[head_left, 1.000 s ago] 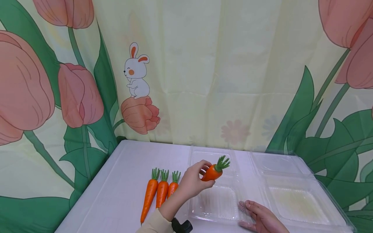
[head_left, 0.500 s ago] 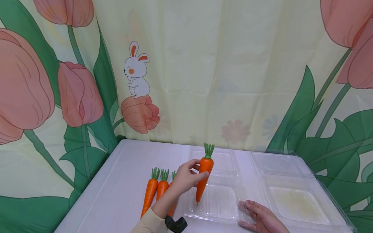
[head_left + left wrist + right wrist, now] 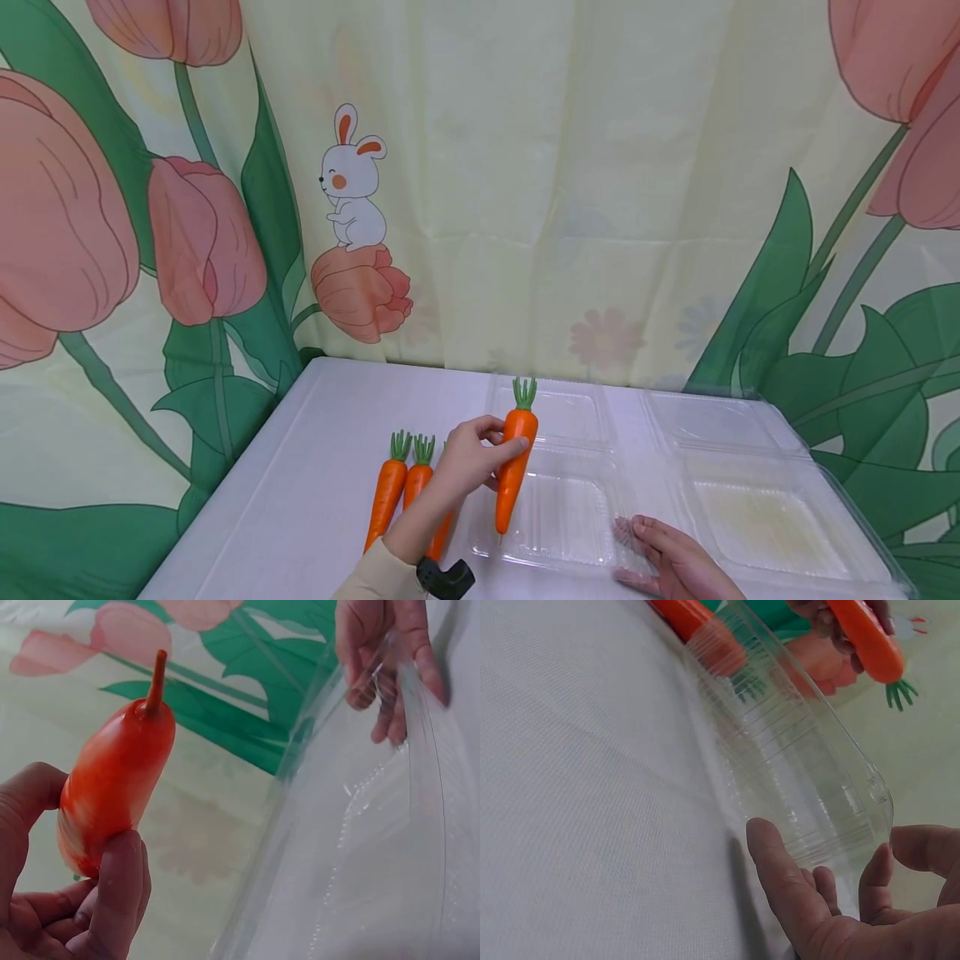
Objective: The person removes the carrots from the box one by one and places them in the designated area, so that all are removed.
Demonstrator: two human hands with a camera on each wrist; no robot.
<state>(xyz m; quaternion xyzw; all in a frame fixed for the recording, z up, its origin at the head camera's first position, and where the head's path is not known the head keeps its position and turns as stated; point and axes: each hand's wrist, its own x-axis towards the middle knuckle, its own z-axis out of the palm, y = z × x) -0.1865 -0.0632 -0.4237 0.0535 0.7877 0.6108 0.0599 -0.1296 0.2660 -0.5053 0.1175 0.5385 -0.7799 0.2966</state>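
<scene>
My left hand [image 3: 474,454] grips an orange carrot [image 3: 517,442] between thumb and fingers. It stands nearly upright, green stalks up and pointed tip down, over the left side of a clear plastic clamshell container [image 3: 573,521]. In the left wrist view the tip end of the carrot [image 3: 116,780] faces the camera. My right hand [image 3: 671,554] holds that container by its right side, fingers around the near corner, as the right wrist view shows with the ribbed wall [image 3: 780,750]. Several carrots lie left of the container: one [image 3: 386,500] in full length, others partly behind my left forearm.
A second clear plastic container [image 3: 765,533] lies open at the right of the white table [image 3: 285,483]. Both containers have their lids folded back toward the curtain [image 3: 487,208], which is printed with tulips and a rabbit.
My left hand has turned the carrot from slanting away to nearly upright and moved it left, then lowered it slightly. My right hand stays in place at the container.
</scene>
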